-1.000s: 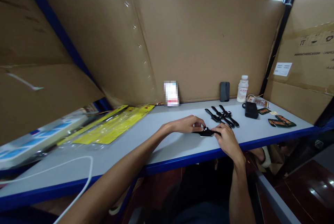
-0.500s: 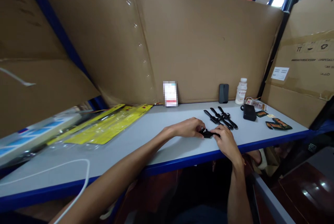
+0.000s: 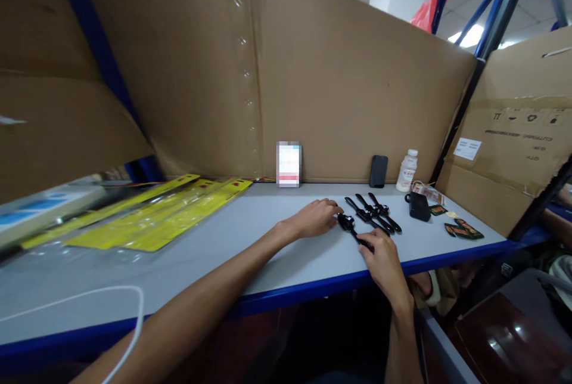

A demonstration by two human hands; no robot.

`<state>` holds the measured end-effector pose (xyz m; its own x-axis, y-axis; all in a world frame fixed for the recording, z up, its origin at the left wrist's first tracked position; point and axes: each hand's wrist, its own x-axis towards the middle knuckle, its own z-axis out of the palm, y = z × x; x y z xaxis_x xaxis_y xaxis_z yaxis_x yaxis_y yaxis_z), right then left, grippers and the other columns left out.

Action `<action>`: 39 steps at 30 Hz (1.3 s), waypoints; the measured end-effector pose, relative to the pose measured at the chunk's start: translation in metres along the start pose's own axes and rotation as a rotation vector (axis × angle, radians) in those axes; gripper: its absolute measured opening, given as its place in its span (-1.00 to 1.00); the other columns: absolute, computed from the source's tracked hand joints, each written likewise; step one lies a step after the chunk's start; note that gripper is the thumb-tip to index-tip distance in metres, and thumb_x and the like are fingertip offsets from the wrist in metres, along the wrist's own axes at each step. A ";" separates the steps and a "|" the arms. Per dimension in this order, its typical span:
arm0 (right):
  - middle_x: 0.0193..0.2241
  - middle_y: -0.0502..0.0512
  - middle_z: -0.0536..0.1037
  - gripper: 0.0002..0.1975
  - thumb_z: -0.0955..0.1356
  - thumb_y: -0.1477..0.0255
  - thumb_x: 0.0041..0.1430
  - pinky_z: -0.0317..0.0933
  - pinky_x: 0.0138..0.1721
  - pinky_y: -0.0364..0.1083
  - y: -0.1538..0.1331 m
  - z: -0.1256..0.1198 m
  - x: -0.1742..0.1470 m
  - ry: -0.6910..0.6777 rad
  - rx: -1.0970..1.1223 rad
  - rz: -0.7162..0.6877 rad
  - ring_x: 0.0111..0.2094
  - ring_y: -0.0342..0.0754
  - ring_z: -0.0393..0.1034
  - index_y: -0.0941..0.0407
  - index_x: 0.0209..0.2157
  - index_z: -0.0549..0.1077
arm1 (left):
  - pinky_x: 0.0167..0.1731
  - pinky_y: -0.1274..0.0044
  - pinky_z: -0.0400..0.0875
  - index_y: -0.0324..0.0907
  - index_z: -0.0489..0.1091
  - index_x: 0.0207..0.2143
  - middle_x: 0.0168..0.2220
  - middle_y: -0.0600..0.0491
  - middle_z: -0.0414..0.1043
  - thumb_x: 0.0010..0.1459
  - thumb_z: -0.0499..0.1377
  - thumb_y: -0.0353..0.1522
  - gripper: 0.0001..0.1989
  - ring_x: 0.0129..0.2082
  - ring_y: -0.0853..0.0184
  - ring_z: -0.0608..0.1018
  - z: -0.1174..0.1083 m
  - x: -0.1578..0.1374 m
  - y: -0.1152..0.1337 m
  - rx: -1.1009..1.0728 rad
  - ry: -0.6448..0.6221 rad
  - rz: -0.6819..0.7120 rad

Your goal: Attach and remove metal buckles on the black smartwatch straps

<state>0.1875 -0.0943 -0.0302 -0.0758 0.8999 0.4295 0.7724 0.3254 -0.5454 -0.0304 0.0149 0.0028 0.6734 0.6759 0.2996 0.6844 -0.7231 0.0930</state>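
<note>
A black spokeshave [image 3: 347, 223] is held between my hands, low over the table, slanting down toward the right. My right hand [image 3: 379, 259] grips its near handle between thumb and fingers. My left hand [image 3: 316, 218] is at its far end, fingers bent; that end is hidden under them. The middle of the tool, with its small adjusting parts, shows between the hands. Just beyond, to the right, several similar black spokeshaves [image 3: 373, 212] lie side by side on the grey tabletop [image 3: 268, 253].
Yellow-backed clear packs [image 3: 179, 223] lie at the left, near a white cable [image 3: 89, 293]. At the back stand a lit phone-like screen [image 3: 288, 163], a dark phone-shaped object [image 3: 378, 171] and a white bottle [image 3: 407, 170]. A black case [image 3: 419, 207] and dark cards [image 3: 465, 229] lie right. Cardboard [image 3: 357, 86] encloses the table.
The spokeshave has turned, so its middle part shows more clearly. My left hand has drawn back slightly to the left, and my right hand is lower. The camera view has shifted.
</note>
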 end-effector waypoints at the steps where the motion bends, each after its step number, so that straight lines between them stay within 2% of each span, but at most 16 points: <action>1: -0.11 0.16 0.60 -0.69 0.36 0.55 0.25 0.30 0.07 -0.02 -0.001 0.004 0.002 0.020 0.004 0.002 -0.05 0.07 0.50 0.07 -0.03 0.65 | -0.02 0.34 0.41 -0.16 0.53 0.05 0.00 -0.16 0.54 0.26 0.14 -0.39 -0.66 -0.03 0.10 0.56 0.000 0.000 0.000 -0.011 0.005 -0.005; 5: -0.14 0.17 0.61 -0.71 0.34 0.47 0.27 0.32 -0.04 -0.03 0.000 0.002 0.014 0.123 0.034 -0.011 -0.16 0.04 0.51 0.09 -0.05 0.65 | -0.01 0.36 0.42 -0.18 0.53 0.03 0.10 -0.18 0.49 0.30 0.12 -0.38 -0.69 0.05 0.08 0.55 -0.003 0.000 0.004 -0.032 -0.003 -0.001; 10: -0.21 0.17 0.63 -0.69 0.30 0.32 0.31 0.30 -0.15 -0.03 0.022 -0.049 0.032 0.318 0.033 -0.029 -0.28 0.01 0.48 0.10 -0.15 0.67 | -0.05 0.37 0.44 -0.16 0.52 0.02 0.08 -0.15 0.51 0.34 0.15 -0.23 -0.69 0.03 0.08 0.56 -0.002 0.000 0.009 -0.102 -0.073 -0.001; 13: -0.23 0.17 0.64 -0.69 0.31 0.30 0.27 0.28 -0.17 -0.03 0.042 -0.079 0.037 0.359 -0.065 0.038 -0.33 0.00 0.47 0.11 -0.20 0.67 | -0.03 0.35 0.43 -0.19 0.48 0.02 0.05 -0.17 0.50 0.29 0.22 -0.21 -0.67 0.05 0.05 0.54 0.002 0.002 0.011 -0.099 -0.079 -0.005; 15: -0.24 0.17 0.64 -0.70 0.31 0.31 0.26 0.27 -0.14 -0.03 0.055 -0.090 0.039 0.362 -0.134 0.092 -0.30 0.02 0.48 0.11 -0.20 0.67 | -0.03 0.34 0.43 -0.18 0.45 0.01 0.07 -0.18 0.47 0.26 0.25 -0.19 -0.66 0.09 0.02 0.51 0.006 0.002 0.012 -0.077 -0.064 0.006; 18: -0.24 0.15 0.65 -0.71 0.32 0.33 0.27 0.28 -0.10 -0.03 0.068 -0.086 0.038 0.301 -0.183 0.138 -0.27 0.02 0.50 0.10 -0.15 0.67 | -0.05 0.32 0.44 -0.18 0.40 -0.01 0.08 -0.20 0.45 0.29 0.22 -0.15 -0.65 0.05 0.02 0.52 0.011 0.003 0.015 -0.044 -0.059 -0.005; 22: -0.23 0.12 0.64 -0.73 0.35 0.36 0.27 0.29 -0.10 -0.06 0.070 -0.061 0.038 0.151 -0.214 0.148 -0.21 0.01 0.51 0.08 -0.10 0.65 | -0.04 0.30 0.44 -0.19 0.39 -0.03 0.04 -0.22 0.47 0.34 0.15 -0.12 -0.65 0.00 0.02 0.54 0.016 0.003 0.015 -0.059 -0.036 0.006; 25: -0.21 0.10 0.64 -0.74 0.34 0.35 0.29 0.28 -0.14 -0.08 0.070 -0.050 0.041 0.153 -0.272 0.203 -0.17 0.01 0.52 0.04 -0.09 0.65 | 0.00 0.30 0.43 -0.20 0.42 0.00 0.05 -0.22 0.48 0.38 0.09 -0.11 -0.62 0.03 0.03 0.54 0.018 0.003 0.012 -0.092 -0.012 0.047; 28: -0.14 0.14 0.65 -0.70 0.32 0.33 0.34 0.27 -0.15 -0.09 0.075 -0.051 0.050 0.145 -0.340 0.310 -0.10 0.03 0.53 0.04 -0.01 0.62 | 0.05 0.26 0.43 -0.25 0.43 0.07 0.12 -0.26 0.47 0.40 0.06 -0.13 -0.58 0.10 0.00 0.53 0.019 0.003 0.009 -0.088 -0.023 0.051; 31: -0.09 0.19 0.65 -0.67 0.32 0.29 0.37 0.27 -0.14 -0.08 0.079 -0.054 0.064 0.037 -0.393 0.383 -0.03 0.07 0.53 0.07 0.03 0.60 | 0.08 0.24 0.42 -0.25 0.42 0.13 0.19 -0.28 0.43 0.39 0.09 -0.13 -0.56 0.14 -0.02 0.52 0.022 0.003 0.008 -0.076 -0.031 0.048; 35: -0.08 0.21 0.66 -0.73 0.41 0.26 0.27 0.25 -0.14 -0.09 0.078 -0.051 0.081 -0.060 -0.404 0.372 -0.02 0.09 0.53 0.06 -0.07 0.63 | 0.13 0.25 0.40 -0.22 0.39 0.19 0.26 -0.27 0.38 0.38 0.12 -0.13 -0.53 0.20 -0.01 0.49 0.023 0.003 0.008 -0.059 -0.029 0.060; 39: -0.07 0.22 0.66 -0.77 0.43 0.34 0.20 0.21 -0.18 -0.12 0.075 -0.048 0.090 -0.126 -0.414 0.386 -0.01 0.07 0.53 0.09 -0.12 0.63 | 0.13 0.23 0.40 -0.21 0.37 0.22 0.26 -0.26 0.39 0.40 0.10 -0.13 -0.52 0.18 -0.01 0.50 0.022 0.002 0.006 -0.039 -0.033 0.077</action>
<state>0.2686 -0.0032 0.0020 0.2057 0.9667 0.1522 0.9393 -0.1514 -0.3080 -0.0185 0.0148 -0.0171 0.7325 0.6223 0.2760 0.6197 -0.7774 0.1082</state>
